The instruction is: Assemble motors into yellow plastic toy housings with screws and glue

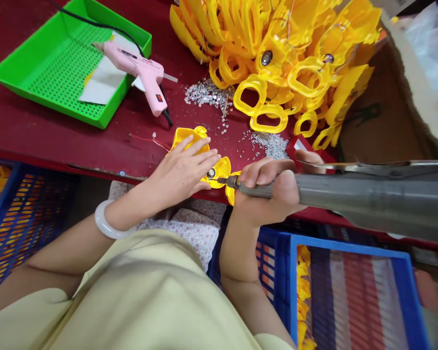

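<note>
My left hand (184, 167) lies flat with its fingers stretched over a yellow plastic shell (190, 138), pressing it against the table edge. A small round metal-and-black part (210, 173) sits in the shell beside my fingertips. Thin red wires (160, 143) run out from its left side. My right hand (268, 187) is wrapped round a grey power screwdriver (350, 194), held nearly level. Its bit (222, 180) points left and reaches the shell near the round part. Whether a screw is at the tip is hidden.
A pink glue gun (146, 73) rests on a green tray (109, 109). Small silver pieces (208, 95) and screws (272, 145) lie in heaps on the dark red table (105, 146). Yellow shells (277, 48) are piled behind, by a cardboard box (387, 112). Blue crates (292, 291) stand below.
</note>
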### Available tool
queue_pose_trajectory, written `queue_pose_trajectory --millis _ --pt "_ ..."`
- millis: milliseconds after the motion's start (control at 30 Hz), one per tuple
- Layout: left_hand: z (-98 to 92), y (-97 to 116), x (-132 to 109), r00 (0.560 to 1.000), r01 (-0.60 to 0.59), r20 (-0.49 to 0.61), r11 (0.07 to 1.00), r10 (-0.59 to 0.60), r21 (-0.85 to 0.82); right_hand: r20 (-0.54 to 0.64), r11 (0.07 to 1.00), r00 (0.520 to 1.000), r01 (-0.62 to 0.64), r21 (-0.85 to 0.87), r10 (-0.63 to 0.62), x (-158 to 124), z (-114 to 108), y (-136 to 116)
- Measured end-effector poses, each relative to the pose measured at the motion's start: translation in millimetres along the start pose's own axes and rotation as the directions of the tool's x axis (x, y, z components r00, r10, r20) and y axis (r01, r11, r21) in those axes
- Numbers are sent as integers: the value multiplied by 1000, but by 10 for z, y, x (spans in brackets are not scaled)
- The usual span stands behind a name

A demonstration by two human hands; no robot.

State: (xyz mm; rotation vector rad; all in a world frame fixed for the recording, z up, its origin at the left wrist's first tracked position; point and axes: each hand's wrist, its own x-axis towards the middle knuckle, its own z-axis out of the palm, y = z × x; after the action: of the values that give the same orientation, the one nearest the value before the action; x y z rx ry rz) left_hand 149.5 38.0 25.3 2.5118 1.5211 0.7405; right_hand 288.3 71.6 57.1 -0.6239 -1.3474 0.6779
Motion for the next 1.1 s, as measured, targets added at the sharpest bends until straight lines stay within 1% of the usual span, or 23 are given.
queue_pose_trajectory --millis 67,200,333,467,567,767,833,900,1033,1100 --pt "-3 -2 -7 1000 4 11 1000 -4 -7 16 1000 1000 25 -9 -25 -8 1 28" --pt "-13 -10 0 1000 11 19 1000 -11 -7 18 992 999 49 114 -52 -8 -6 74" --pt "-10 -12 6 1000 4 5 1000 -4 -2 31 987 997 59 151 -64 -2 -30 106" --pt "-5 -9 3 1000 11 -2 1000 -11 -13 97 978 994 36 205 -56 3 -45 108" --pt "5 -9 -4 1000 14 -2 999 -15 -33 153 985 987 30 169 -57 4 -34 97" --pt "27 -13 -19 1000 14 -20 998 -16 -66 212 995 972 99 15 -100 -14 8 152" --pt "26 -19 -21 1000 10 -24 998 -11 -60 209 996 974 90 -2 -88 -21 30 176" --pt "21 -34 -18 1000 -2 -17 999 1 -46 180 998 982 56 0 -55 -19 60 176" --pt "16 -82 -11 998 -59 5 998 59 16 129 997 991 -28 74 18 34 79 79" --pt "18 -97 -23 993 -114 -10 991 115 76 86 997 996 6 79 -13 89 17 2"
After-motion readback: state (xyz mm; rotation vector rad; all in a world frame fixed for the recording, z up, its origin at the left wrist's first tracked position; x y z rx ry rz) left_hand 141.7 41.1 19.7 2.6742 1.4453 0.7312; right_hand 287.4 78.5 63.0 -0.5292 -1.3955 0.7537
